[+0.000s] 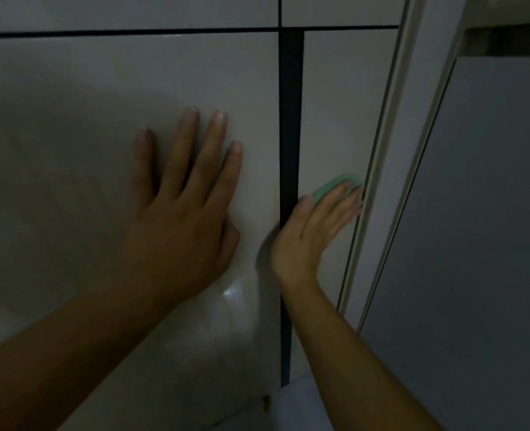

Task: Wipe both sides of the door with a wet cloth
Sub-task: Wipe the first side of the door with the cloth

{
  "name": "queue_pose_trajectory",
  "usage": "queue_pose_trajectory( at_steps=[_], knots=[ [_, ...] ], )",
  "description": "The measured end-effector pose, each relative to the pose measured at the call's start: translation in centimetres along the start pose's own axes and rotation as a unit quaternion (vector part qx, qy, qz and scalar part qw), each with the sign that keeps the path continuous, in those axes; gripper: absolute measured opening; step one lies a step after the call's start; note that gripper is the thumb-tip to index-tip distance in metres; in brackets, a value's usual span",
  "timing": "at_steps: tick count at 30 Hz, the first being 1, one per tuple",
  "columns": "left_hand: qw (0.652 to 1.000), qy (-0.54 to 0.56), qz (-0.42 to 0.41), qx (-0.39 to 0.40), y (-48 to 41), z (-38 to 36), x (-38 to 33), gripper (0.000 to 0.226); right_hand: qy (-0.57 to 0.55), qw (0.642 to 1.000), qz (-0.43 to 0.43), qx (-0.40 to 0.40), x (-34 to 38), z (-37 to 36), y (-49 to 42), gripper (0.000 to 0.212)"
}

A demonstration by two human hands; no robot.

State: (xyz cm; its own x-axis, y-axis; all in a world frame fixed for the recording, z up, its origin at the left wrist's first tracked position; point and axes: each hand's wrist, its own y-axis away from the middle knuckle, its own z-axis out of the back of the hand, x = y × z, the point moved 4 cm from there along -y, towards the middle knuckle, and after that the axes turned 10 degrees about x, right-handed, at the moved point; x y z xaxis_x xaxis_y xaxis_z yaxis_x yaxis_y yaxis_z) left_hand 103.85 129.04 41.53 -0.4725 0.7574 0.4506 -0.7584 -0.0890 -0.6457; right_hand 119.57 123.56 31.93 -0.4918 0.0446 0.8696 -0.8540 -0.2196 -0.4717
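In my view, a glossy off-white door panel (71, 104) crossed by black strips (290, 119), my left hand (180, 194) flat on it left of the upright strip, small green cloth (335, 183) pressed against it under my right hand (316, 225), by its right edge.

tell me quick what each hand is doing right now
Left hand: open, flat on the door, holding nothing.
Right hand: open, straight fingers pressing the green cloth against the door.

The head view looks forward and down, close to the door (71, 88).
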Motion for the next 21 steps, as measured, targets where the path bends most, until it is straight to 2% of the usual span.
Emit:
queue_pose_trajectory(
  at_steps=[2,3,5,7,8,9,10,12,13,15,17,19,21],
  knots=[
    [1.000,0.003,0.001,0.007,0.0,0.1,-0.1,0.074,0.034,0.999,0.037,-0.001,-1.1,0.1,0.8,0.067],
    [1.000,0.004,0.002,0.007,-0.1,0.1,-0.2,0.074,0.037,0.999,0.021,0.018,-2.8,0.0,2.2,0.064],
    [1.000,0.007,0.003,0.005,-0.1,0.1,-0.2,0.074,-0.017,0.995,-0.090,0.051,-6.5,0.1,5.8,0.059],
    [1.000,0.009,0.004,0.002,-0.1,0.2,-0.2,0.075,-0.107,0.967,-0.224,0.050,-8.6,-0.1,7.1,0.070],
    [1.000,0.011,0.003,0.001,-0.1,0.2,-0.1,0.075,-0.131,0.955,-0.264,0.045,-8.3,-0.1,6.4,0.075],
    [1.000,0.011,0.002,0.000,-0.2,0.3,-0.1,0.075,-0.134,0.953,-0.268,0.047,-7.2,0.0,5.0,0.080],
    [1.000,0.011,0.001,0.001,-0.2,0.4,0.0,0.074,-0.118,0.965,-0.230,0.049,-5.2,0.4,3.3,0.085],
    [1.000,0.010,-0.001,-0.001,-0.3,0.6,0.1,0.074,-0.061,0.995,-0.065,0.040,0.6,1.4,-0.8,0.077],
    [1.000,0.009,-0.004,-0.002,-0.3,0.7,0.2,0.074,-0.032,0.999,0.020,0.031,3.7,1.9,-2.9,0.072],
    [1.000,0.004,-0.013,0.000,-0.2,1.0,0.4,0.074,0.020,0.989,0.146,0.005,8.4,2.9,-6.5,0.073],
    [1.000,0.007,-0.019,0.008,-0.2,1.2,0.7,0.075,0.088,0.972,0.219,-0.005,9.8,3.4,-7.5,0.073],
    [0.999,0.018,-0.026,0.024,-0.1,1.5,0.9,0.074,0.136,0.952,0.270,0.044,8.1,3.0,-4.7,0.072],
    [0.999,0.032,-0.028,0.029,0.3,2.2,1.4,0.072,0.194,0.918,0.327,0.109,5.7,2.2,-0.3,0.072]
  ],
)
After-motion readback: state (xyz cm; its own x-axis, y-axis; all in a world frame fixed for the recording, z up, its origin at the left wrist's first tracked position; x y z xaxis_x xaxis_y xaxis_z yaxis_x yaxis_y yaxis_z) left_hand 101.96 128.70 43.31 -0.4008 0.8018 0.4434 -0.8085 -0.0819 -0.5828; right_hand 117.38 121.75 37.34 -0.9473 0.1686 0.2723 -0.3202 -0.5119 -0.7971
